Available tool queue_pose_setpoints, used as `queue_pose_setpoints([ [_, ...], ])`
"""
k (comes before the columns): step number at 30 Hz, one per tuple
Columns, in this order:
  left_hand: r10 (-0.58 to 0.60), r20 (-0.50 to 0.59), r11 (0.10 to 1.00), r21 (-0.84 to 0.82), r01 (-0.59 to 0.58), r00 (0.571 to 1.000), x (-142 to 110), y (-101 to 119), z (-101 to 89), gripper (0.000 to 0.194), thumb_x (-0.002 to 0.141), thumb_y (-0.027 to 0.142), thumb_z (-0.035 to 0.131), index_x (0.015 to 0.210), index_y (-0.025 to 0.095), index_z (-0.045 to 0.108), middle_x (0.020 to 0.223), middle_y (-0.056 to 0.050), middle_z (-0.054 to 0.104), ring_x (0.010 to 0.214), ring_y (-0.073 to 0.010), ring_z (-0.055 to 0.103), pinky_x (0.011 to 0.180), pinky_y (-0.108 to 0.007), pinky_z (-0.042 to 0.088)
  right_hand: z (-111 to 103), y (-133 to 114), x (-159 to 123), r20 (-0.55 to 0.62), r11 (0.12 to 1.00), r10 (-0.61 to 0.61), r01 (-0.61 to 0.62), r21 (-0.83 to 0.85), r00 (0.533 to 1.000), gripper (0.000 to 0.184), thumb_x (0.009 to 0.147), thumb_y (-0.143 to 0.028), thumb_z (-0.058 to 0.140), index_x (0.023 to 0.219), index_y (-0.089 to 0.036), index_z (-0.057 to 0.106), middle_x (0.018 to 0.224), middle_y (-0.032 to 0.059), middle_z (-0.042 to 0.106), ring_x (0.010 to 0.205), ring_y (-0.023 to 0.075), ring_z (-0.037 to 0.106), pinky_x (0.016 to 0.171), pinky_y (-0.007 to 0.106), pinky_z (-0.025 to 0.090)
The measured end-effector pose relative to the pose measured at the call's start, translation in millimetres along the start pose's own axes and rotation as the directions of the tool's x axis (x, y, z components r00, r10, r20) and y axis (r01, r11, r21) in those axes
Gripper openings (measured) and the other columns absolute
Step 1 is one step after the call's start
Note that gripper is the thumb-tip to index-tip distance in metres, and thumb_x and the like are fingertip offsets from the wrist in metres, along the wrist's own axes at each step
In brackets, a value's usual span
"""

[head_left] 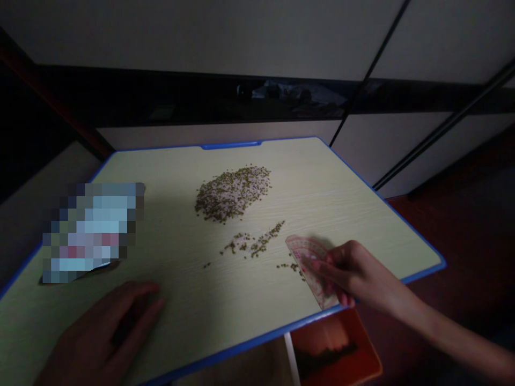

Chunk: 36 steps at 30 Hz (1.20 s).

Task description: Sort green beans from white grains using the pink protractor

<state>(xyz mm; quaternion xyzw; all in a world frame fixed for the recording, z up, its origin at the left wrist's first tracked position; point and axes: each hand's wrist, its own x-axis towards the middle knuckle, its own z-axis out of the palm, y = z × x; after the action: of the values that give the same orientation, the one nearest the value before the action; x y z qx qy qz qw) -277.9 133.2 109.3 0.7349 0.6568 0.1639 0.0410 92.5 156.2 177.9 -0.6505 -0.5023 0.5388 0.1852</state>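
My right hand (346, 271) pinches a clear protractor with pink markings (309, 249), at the near right of the table (354, 214). The protractor's straight edge faces left, beside a few small green beans (295, 266). Farther in lies a large pile of green beans mixed with pale grains like rice (233, 193). A smaller scattered group of beans and pale grains (249, 244) sits between that pile and the protractor. My left hand (104, 332) is at the near left, its thumb and fingers apart and bent, with nothing visible in it.
A flat device with a blurred-out screen (96, 230) lies at the table's left. Below the near blue edge are an orange container (341, 348) and a pale-rimmed container (257, 364), with dark contents in the orange one. Cabinet doors (201, 37) stand behind the table.
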Motion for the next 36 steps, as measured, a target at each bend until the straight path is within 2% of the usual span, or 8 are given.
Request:
queue_pose_setpoints([
  [4, 0.014, -0.032, 0.999, -0.042, -0.016, 0.999, 0, 0, 0.6, 0.039, 0.081, 0.064, 0.038, 0.090, 0.031, 0.056, 0.083, 0.003, 0.066, 0.071, -0.0178, 0.066, 0.070, -0.028, 0.055, 7, 1, 2, 0.033, 0.999, -0.049, 0.048, 0.015, 0.998, 0.043, 0.075, -0.044, 0.062, 0.044, -0.018, 0.047, 0.035, -0.0005, 0.050, 0.031, 0.0064, 0.048, 0.033, 0.017, 0.036],
  [8, 0.025, -0.036, 0.998, -0.059, -0.027, 0.999, 1, 2, -0.4, 0.039, 0.082, 0.064, 0.038, 0.091, 0.031, 0.057, 0.083, 0.003, 0.066, 0.070, -0.0179, 0.066, 0.067, -0.028, 0.055, 12, -2, 4, 0.053, 0.999, -0.038, 0.036, 0.032, 0.998, 0.045, 0.075, -0.043, 0.065, 0.042, -0.018, 0.046, 0.034, -0.0012, 0.048, 0.031, 0.0068, 0.048, 0.032, 0.017, 0.036],
  [11, 0.036, -0.034, 0.997, -0.061, -0.038, 0.999, 2, 3, -0.7, 0.040, 0.081, 0.065, 0.038, 0.091, 0.031, 0.057, 0.085, 0.002, 0.067, 0.074, -0.0178, 0.067, 0.070, -0.028, 0.055, 18, -9, 4, 0.057, 1.000, -0.026, 0.025, 0.014, 0.998, 0.044, 0.075, -0.038, 0.065, 0.042, -0.018, 0.046, 0.034, -0.0020, 0.047, 0.031, 0.0058, 0.047, 0.033, 0.016, 0.036],
  [17, 0.106, -0.119, 0.993, -0.045, -0.112, 0.987, 5, 8, -2.1, 0.039, 0.081, 0.063, 0.039, 0.089, 0.031, 0.059, 0.082, 0.003, 0.069, 0.069, -0.0176, 0.068, 0.065, -0.027, 0.056, 34, -18, 5, 0.077, 0.999, -0.025, 0.021, 0.047, 0.997, 0.043, 0.075, -0.033, 0.066, 0.041, -0.018, 0.045, 0.033, -0.0034, 0.045, 0.029, 0.0052, 0.045, 0.032, 0.016, 0.034],
  [27, 0.046, -0.050, 0.998, -0.051, -0.049, 0.998, -1, 1, 3.3, 0.039, 0.082, 0.063, 0.037, 0.093, 0.031, 0.057, 0.088, 0.002, 0.068, 0.077, -0.0186, 0.067, 0.073, -0.029, 0.055, 52, -19, 9, 0.116, 0.997, -0.067, 0.061, 0.053, 0.991, 0.042, 0.078, -0.031, 0.062, 0.042, -0.018, 0.045, 0.036, -0.0031, 0.045, 0.031, 0.0045, 0.044, 0.031, 0.015, 0.034],
  [36, 0.093, -0.111, 0.991, -0.087, -0.103, 0.989, 1, 9, -1.1, 0.040, 0.081, 0.064, 0.039, 0.089, 0.031, 0.059, 0.083, 0.002, 0.068, 0.071, -0.0186, 0.067, 0.071, -0.030, 0.056, 62, -23, 12, 0.139, 0.986, -0.167, 0.167, 0.012, 0.976, 0.041, 0.079, -0.031, 0.058, 0.042, -0.018, 0.044, 0.037, -0.0027, 0.044, 0.032, 0.0060, 0.047, 0.030, 0.016, 0.034],
])
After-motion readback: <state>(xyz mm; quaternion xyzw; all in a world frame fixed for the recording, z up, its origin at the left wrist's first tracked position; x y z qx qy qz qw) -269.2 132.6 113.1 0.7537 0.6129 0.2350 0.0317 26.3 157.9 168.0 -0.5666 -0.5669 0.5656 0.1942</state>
